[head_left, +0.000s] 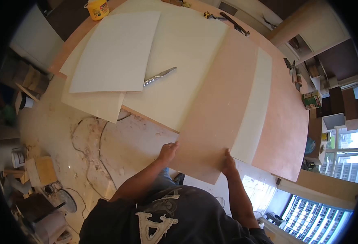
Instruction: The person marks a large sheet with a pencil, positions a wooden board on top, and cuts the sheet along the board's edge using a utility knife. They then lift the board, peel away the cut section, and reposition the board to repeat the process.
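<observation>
My left hand [169,153] grips the left edge of a long, pinkish-brown sheet [217,110] near its near end. On the opposite edge, my right hand [228,164] is closed with its thumb on top. The sheet's near end sticks out past the table edge towards my body, and its far part lies over the table. Beneath it to the left is a large cream sheet [187,53], and a narrow cream strip [252,110] shows along its right side. A silver knife [160,76] rests on the cream sheet, beside a white sheet [116,51].
The wooden tabletop [282,126] extends right. A yellow tub [98,9], a tape measure [207,15] and a long black tool [234,24] are at the far edge. Cables [100,150] cross the dusty floor at left, near a wooden board [45,171].
</observation>
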The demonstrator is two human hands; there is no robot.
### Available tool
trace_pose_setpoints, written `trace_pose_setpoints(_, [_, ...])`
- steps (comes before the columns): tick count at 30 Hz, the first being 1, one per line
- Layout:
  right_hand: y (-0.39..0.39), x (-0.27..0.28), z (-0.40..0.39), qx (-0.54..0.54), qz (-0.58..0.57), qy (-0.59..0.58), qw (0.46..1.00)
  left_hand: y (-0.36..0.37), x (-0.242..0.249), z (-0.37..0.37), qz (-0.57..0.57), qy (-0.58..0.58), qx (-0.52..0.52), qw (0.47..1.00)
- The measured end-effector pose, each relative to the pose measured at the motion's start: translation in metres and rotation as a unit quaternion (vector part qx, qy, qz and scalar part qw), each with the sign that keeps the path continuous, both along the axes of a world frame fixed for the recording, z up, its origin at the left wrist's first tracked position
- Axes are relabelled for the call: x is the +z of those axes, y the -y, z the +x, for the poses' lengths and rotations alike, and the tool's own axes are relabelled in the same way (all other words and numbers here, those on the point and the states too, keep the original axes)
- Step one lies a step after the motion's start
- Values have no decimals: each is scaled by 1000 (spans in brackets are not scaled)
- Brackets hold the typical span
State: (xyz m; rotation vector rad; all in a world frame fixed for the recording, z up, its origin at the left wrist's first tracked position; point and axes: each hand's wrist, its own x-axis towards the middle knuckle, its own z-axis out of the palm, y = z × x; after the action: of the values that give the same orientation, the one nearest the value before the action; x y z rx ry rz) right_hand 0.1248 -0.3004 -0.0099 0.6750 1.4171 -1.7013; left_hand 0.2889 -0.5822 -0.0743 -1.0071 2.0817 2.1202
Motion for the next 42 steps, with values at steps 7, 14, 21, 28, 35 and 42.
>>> trace_pose_setpoints(7, [-9, -29, 17, 25, -14, -11, 1000, 11, 5, 23, 42, 34, 19, 998])
trace_pose_setpoints(14, [14, -5, -3, 3, 2, -24, 1000, 8, -1, -11, -17, 15, 18, 1000])
trace_pose_setpoints(21, [3, -21, -4, 14, 38, -16, 999, 9, 5, -4, -74, 1, -5, 997])
trace_pose_setpoints(28, [-4, -24, 4, 30, 34, -50, 998, 10, 10, 7, -51, 21, -44, 997])
trace_pose_setpoints(35, [-13, -33, 2, 99, 52, -100, 989, 10, 1, 6, -66, 7, -48, 997])
trace_pose_setpoints(42, [4, -23, 7, 52, 80, -76, 993, 11, -8, 8, -90, -5, -35, 995])
